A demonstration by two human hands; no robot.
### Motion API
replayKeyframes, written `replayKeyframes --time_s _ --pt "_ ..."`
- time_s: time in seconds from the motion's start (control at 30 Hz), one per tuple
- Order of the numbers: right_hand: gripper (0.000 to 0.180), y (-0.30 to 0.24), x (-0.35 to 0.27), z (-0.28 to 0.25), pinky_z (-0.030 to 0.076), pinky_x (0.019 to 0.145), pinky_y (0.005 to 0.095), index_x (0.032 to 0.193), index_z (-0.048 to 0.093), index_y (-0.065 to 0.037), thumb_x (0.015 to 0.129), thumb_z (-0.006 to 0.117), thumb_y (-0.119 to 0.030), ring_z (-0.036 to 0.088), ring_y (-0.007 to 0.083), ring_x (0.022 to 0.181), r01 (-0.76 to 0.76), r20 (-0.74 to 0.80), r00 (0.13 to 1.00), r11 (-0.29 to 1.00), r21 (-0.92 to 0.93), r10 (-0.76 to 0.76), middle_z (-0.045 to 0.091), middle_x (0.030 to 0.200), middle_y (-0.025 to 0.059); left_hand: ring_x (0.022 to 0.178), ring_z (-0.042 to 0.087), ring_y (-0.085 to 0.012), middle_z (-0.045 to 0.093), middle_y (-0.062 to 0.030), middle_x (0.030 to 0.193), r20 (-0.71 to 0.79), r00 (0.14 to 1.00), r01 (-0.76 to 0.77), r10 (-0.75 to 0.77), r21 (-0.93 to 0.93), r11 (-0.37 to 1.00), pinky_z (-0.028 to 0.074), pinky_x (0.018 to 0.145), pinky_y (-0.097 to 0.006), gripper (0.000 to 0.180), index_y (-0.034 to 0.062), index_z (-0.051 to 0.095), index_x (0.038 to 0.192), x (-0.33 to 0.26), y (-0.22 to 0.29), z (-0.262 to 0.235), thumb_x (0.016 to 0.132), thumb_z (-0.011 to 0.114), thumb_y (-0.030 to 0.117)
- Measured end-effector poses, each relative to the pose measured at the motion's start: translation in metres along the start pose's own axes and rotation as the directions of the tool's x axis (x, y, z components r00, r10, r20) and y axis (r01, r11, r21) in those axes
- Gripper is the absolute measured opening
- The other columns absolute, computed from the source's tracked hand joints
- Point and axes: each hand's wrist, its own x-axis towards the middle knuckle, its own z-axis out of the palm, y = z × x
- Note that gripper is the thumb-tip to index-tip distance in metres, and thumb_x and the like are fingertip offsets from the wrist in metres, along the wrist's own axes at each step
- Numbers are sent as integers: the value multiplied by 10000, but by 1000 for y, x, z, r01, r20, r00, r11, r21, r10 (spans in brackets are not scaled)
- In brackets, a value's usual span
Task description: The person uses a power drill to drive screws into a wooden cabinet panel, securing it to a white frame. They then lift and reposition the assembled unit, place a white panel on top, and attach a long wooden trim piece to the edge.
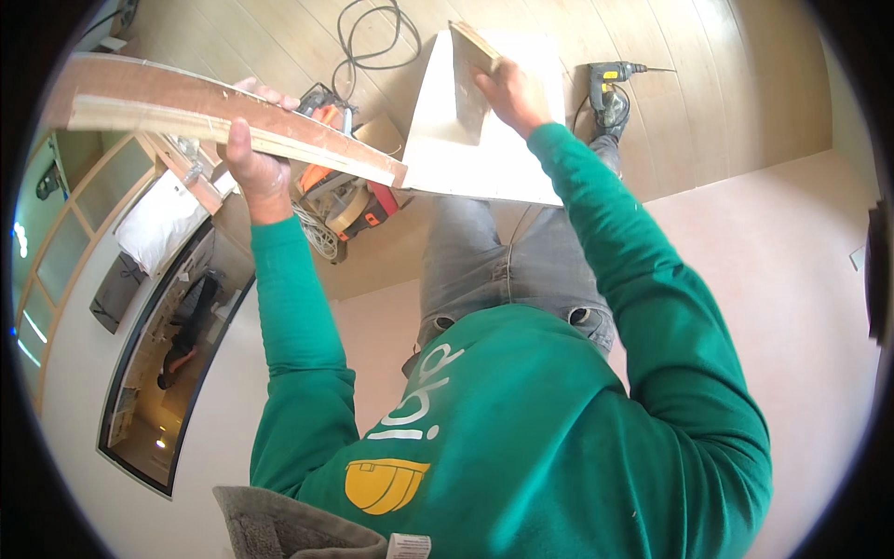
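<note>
A: Left hand has its fingers wrapped round the long reddish-brown plywood board; right hand grips a small pale wooden offcut against the white panel.

B: Looks like fit-up. Next it probably needs steady alignment, then the yellow drill on the floor.

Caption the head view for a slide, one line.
Left hand grips a long board by its edge; right hand holds a small panel, above tools and a drill.
</note>
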Motion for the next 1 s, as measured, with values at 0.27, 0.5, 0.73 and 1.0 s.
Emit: replayKeyframes --time_s 0.27,0.5,0.73,1.0 --pt "382 -34 17 34 572 814 493 1034 723 -58 927 657 -419 725 390 839 269 280 939 934 -233 -201 748 882 194 1103 628 -270 591 -227 1261 -828 543 211 142 298 931 534 973 -439 743 -147 515 1301 -113 21 -58 1000 679 512" --pt "388 -50 20 36 576 826 490 1027 717 -61 920 663 -430 729 378 869 267 291 941 910 -319 -174 752 898 189 1294 577 -274 541 -243 1434 -619 782 52 76 186 981 436 1149 -429 641 -136 414 1467 -233 40 -98 1066 623 319" --pt "387 -48 17 46 577 831 491 1072 714 -67 916 657 -417 730 379 876 321 322 922 892 -318 -217 754 917 195 1139 690 -299 612 -241 1371 -487 873 340 -11 593 730 542 990 -399 698 -79 359 1499 -184 73 -118 969 752 146" --pt "362 -52 18 48 569 832 506 1084 701 -79 914 625 -390 726 384 871 349 348 906 890 -295 -240 747 901 194 1186 663 -338 612 -187 1383 -880 385 523 -277 -40 851 531 995 -525 820 -37 469 1452 -154 13 -189 876 805 441"
